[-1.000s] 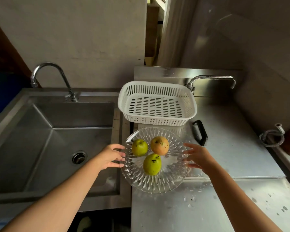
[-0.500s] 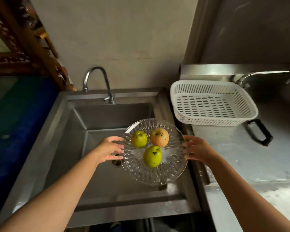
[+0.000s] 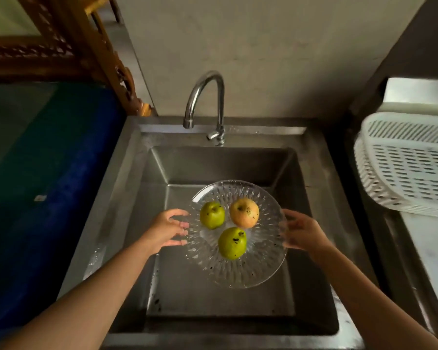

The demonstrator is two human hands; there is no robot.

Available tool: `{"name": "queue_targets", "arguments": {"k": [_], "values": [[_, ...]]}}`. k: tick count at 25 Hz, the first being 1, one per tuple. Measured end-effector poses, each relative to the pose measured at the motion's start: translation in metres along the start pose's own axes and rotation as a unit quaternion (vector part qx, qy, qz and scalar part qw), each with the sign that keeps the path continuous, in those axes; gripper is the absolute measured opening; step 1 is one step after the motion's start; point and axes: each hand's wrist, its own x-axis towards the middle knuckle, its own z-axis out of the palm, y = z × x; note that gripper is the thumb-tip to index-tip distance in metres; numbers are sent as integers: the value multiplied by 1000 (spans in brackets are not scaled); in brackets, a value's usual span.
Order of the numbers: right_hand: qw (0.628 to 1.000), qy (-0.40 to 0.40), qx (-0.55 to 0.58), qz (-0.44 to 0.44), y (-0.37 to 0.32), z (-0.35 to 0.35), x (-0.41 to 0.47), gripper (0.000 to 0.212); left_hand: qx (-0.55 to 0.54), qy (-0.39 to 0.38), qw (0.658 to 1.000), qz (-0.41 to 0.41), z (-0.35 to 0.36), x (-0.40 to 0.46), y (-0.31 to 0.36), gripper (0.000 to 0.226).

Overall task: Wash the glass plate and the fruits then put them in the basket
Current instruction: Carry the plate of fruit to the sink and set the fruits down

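I hold a cut-glass plate (image 3: 238, 271) level above the steel sink (image 3: 213, 162). My left hand (image 3: 166, 229) grips its left rim and my right hand (image 3: 301, 232) grips its right rim. Three fruits lie on the plate: a green one (image 3: 212, 214) at the back left, an orange-yellow one (image 3: 244, 212) at the back right and a second green fruit (image 3: 232, 243) at the front. Dark specks mark the fruits. The white slotted basket (image 3: 405, 168) sits on the counter at the right edge of the view.
A curved chrome faucet (image 3: 208, 102) stands behind the sink; no water runs from it. A blue surface (image 3: 48, 173) lies left of the sink, with a carved wooden frame (image 3: 61, 41) above it. The steel counter (image 3: 430, 246) extends to the right.
The plate with the fruits has travelled left, from over the counter to over the middle of the sink. Both hands kept their grip; the basket now lies far to the right.
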Motion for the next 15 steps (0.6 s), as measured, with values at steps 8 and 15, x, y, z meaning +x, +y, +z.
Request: {"name": "queue_targets", "arguments": {"k": [8, 15], "values": [[999, 8, -33, 6, 91, 72, 162, 58, -6, 56, 998, -15, 11, 165, -91, 45], [999, -8, -33, 32, 149, 110, 221, 59, -20, 80, 996, -33, 12, 231, -156, 43]]}}
